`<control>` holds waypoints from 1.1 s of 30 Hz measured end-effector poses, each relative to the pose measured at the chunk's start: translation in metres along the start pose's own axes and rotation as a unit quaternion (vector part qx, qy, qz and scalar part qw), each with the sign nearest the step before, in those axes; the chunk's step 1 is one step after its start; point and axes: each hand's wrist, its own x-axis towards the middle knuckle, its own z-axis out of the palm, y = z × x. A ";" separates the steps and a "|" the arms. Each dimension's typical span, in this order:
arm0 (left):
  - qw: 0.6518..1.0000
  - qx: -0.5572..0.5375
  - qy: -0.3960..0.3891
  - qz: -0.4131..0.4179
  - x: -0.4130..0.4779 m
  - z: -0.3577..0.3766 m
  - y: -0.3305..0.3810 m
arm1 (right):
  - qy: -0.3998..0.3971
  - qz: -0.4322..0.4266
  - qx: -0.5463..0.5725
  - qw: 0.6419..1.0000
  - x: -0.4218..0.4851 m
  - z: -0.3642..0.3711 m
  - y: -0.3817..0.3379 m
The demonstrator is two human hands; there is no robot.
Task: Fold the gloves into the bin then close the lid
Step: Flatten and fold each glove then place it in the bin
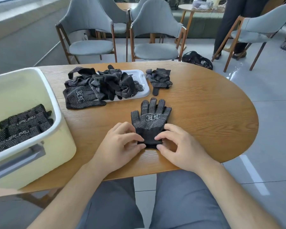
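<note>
A black glove with white dots (151,118) lies flat on the wooden table (205,113), fingers pointing away from me. My left hand (120,146) pinches the left side of its cuff and my right hand (177,146) pinches the right side. The pale bin (59,129) stands at the left with several folded gloves (21,126) inside. A heap of loose gloves (99,86) lies partly on the white lid (144,86) behind. A smaller bunch of gloves (159,78) sits to the lid's right.
Grey chairs (155,38) stand beyond the table's far edge. A dark bag (196,60) lies on the floor and a person's legs (229,30) stand at the back right. The table's rounded end curves off to the right.
</note>
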 end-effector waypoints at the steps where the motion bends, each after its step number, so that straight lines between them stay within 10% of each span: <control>1: 1.000 0.010 -0.011 0.004 -0.002 0.000 0.001 | -0.011 0.007 -0.014 1.000 -0.002 0.000 0.000; 12: 1.000 0.002 0.017 -0.022 0.019 -0.001 0.007 | 0.023 -0.058 -0.058 0.996 0.014 -0.004 0.003; 19: 0.941 -0.261 0.107 -0.184 0.081 -0.042 0.037 | 0.087 0.040 0.143 0.985 0.078 -0.046 -0.023; 33: 0.914 -0.335 0.107 -0.204 0.127 -0.069 0.041 | 0.084 0.040 0.296 0.951 0.123 -0.083 -0.046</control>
